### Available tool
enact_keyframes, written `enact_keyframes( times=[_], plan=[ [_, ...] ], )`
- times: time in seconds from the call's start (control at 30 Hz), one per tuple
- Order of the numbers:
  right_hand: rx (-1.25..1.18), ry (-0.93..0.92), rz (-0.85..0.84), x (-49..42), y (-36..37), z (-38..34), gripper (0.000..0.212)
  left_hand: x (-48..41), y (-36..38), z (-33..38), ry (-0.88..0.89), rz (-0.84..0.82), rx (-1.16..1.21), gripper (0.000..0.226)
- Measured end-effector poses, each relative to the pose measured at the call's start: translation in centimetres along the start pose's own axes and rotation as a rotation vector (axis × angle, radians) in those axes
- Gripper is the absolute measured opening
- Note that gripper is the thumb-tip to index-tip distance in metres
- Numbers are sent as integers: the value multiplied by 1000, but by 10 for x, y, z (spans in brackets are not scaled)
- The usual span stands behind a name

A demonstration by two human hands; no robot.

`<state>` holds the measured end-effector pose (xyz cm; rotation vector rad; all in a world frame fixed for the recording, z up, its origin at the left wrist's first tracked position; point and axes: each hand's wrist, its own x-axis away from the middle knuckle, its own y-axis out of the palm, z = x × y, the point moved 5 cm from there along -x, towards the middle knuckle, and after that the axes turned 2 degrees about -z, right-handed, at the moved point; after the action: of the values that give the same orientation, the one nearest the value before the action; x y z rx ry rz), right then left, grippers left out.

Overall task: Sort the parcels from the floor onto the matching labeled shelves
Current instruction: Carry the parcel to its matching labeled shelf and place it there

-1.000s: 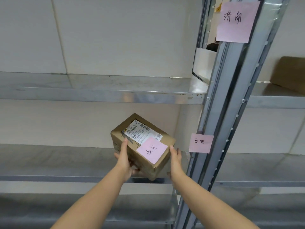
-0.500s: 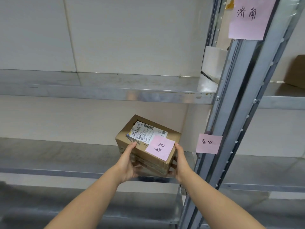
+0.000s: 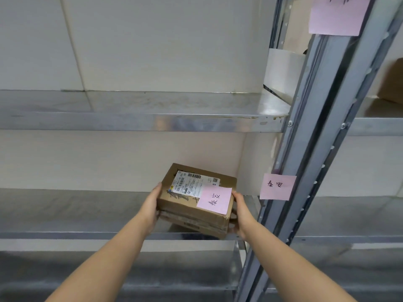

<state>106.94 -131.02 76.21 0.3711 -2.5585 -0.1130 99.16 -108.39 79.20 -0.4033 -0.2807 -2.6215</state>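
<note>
Student: Fingers (image 3: 232, 227) first: how do they sit?

Tutor: Both sets are clamped on the parcel (image 3: 192, 212). The left hand (image 3: 152, 205) presses the left side face and the right hand (image 3: 239, 212) the right. Thumbs lie up the sides. The remaining fingers curl beneath and are mostly hidden.

Student: Where is the parcel?

Tutor: It is held over the right front part of the middle shelf (image 3: 76, 214), tilted, with its near lower edge out past the shelf lip (image 3: 87, 235). Whether its far edge touches the metal cannot be told. A shipping label (image 3: 189, 185) and a pink note (image 3: 214, 199) lie on its top face.

Student: Is this the right shelf?

Tutor: Probably. The handwritten characters on the parcel's note appear to match the shelf tag (image 3: 277, 186) on the upright (image 3: 305, 171), just right of the parcel.

Student: What could go wrong from here?

Tutor: Three things, in my judgement. Let go with the near edge overhanging, the parcel could tip off the lip and fall. The right hand is near the upright, so a push to the far right might trap its knuckles against the steel. The note's corner could also lift if dragged.

Student: And farther back?

Tutor: The upper shelf (image 3: 152, 105) and a brown box (image 3: 392, 83) at far right lie well apart from the hands.
</note>
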Motion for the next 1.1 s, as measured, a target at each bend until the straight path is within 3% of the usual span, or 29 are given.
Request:
enact_keyframes(
  times=[0.1,0.17,0.33,0.77,0.93,1.1],
  plan=[
    [-13,-4,13,-5,-11,-3,42,-6,2,-12,-55,4,16,47],
    [-35,12,36,9,-6,-14,36,-10,2,-21,-97,-5,35,51],
    [-69,-28,59,-23,-13,-10,50,-20,9,-30,-137,-26,20,42],
    [-123,-6,162,-33,-15,-17,56,-41,24,-27,-117,14,-125,41],
    [-81,-5,191,-34,-14,-18,53,-41,30,-25,-74,19,-115,53],
    [-58,3,197,-36,-18,-20,56,-43,36,-30,-108,16,-63,48]
  ],
)
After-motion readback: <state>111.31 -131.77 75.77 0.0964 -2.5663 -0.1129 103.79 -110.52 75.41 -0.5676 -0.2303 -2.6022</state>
